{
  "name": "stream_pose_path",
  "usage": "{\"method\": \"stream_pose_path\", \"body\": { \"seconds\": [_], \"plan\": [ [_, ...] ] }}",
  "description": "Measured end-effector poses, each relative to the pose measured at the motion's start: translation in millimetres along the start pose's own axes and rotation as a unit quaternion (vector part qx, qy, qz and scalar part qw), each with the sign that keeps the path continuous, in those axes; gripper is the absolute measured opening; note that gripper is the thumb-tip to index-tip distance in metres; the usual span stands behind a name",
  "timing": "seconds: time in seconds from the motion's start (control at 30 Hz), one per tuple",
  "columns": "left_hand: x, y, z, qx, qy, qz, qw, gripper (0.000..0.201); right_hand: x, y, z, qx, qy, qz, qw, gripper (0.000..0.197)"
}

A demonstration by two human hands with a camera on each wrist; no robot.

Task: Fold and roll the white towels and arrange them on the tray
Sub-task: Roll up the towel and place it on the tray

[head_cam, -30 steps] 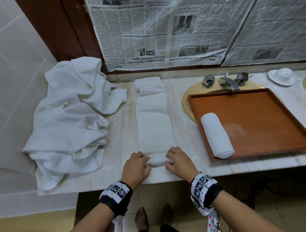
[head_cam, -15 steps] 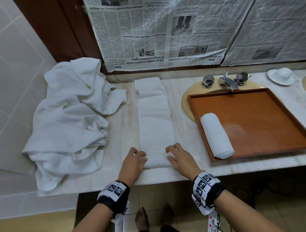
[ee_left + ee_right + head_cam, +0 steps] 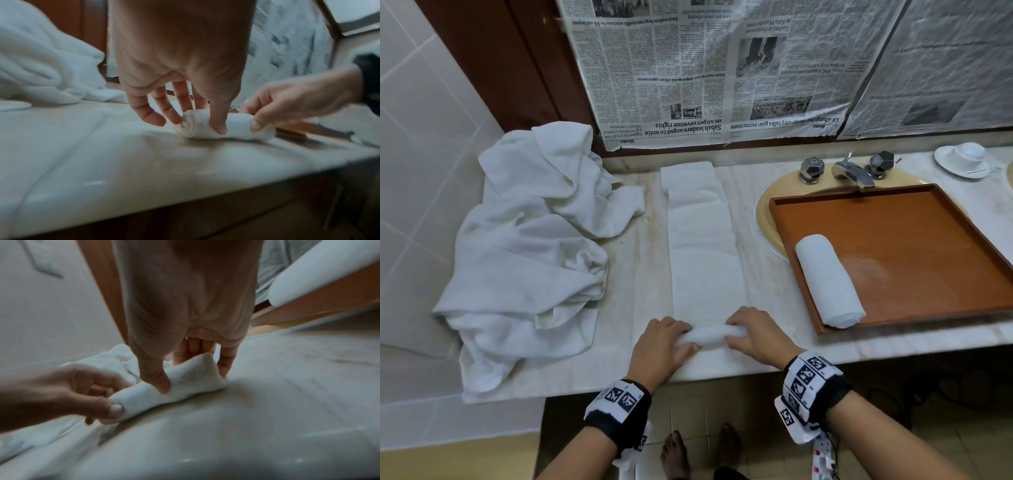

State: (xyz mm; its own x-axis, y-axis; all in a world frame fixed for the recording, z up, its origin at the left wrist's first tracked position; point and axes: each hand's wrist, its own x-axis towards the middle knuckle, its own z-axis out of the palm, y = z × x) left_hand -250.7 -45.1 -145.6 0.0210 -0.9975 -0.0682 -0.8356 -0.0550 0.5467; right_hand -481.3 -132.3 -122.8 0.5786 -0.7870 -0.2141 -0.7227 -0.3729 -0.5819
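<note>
A long folded white towel strip (image 3: pixel 703 246) lies lengthwise on the marble counter (image 3: pixel 767 274). Its near end is wound into a small roll (image 3: pixel 709 337). My left hand (image 3: pixel 671 341) grips the roll's left end, thumb in front and fingers curled over the top. My right hand (image 3: pixel 751 332) grips the right end the same way. The left wrist view shows the roll's spiral end (image 3: pixel 188 125) under my fingers. In the right wrist view my thumb presses into the roll (image 3: pixel 193 382). A finished rolled towel (image 3: pixel 828 281) lies at the left side of the brown tray (image 3: pixel 928 240).
A heap of loose white towels (image 3: pixel 530 246) fills the counter's left end against the tiled wall. The tray sits over a sink with a chrome tap (image 3: pixel 854 171). A white cup and saucer (image 3: pixel 962 159) stand at the far right. Newspaper covers the wall behind.
Half a second ago both hands lay flat on the towel's near end; now their fingers curl round a thicker roll that has moved slightly away from the counter's edge.
</note>
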Motion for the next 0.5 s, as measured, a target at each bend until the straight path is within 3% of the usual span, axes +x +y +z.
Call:
{"method": "stream_pose_path", "body": {
  "seconds": [0.2,0.3,0.4,0.5],
  "plan": [
    [3,-5,-3,-0.111,-0.005,-0.041,0.993,0.042,-7,7,-3,0.091,-0.004,0.038,0.995,0.025],
    [1,-4,-3,-0.086,-0.033,-0.037,0.995,0.066,-8,8,-1,0.112,0.025,0.026,0.993,0.023],
    [5,-4,-4,-0.085,-0.029,-0.055,0.994,0.071,-6,7,4,0.056,0.064,-0.027,0.996,0.018],
    [11,-1,-5,-0.077,-0.037,-0.062,0.994,0.05,-5,6,13,-0.065,0.101,-0.074,0.99,0.015]
  ]
}}
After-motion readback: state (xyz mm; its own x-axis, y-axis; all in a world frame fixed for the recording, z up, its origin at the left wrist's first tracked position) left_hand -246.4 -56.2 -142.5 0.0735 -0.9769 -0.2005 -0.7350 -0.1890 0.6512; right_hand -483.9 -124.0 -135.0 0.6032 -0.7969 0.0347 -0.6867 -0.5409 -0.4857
